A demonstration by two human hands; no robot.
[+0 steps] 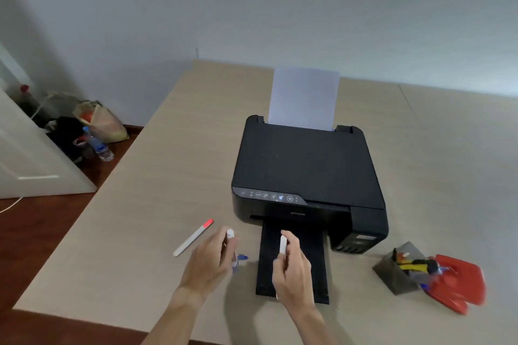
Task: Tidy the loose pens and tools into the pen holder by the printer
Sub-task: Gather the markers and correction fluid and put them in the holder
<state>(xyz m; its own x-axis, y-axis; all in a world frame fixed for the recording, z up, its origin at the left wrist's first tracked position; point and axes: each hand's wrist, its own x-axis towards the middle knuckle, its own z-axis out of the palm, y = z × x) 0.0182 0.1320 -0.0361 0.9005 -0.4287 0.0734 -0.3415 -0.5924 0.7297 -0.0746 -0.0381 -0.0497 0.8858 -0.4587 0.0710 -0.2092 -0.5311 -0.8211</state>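
Observation:
A black printer (305, 165) sits mid-table with white paper (304, 98) upright in its rear feed. Right of it stands a grey pen holder (392, 274) with several pens and a yellow-handled tool (414, 265) inside. My left hand (208, 260) is closed on a white-capped pen (230, 234), held upright just above the table. My right hand (293, 269) grips a white pen (283, 245) over the printer's black output tray (316, 274). A white stick with a red tip (193, 237) lies on the table left of my hands. A blue pen tip (242, 257) shows beside my left hand.
A red object (459, 286) lies against the holder's right side. The table's left edge (92, 204) drops to a wooden floor with a water bottle (99, 145), bags (98, 120) and a white door (30, 165).

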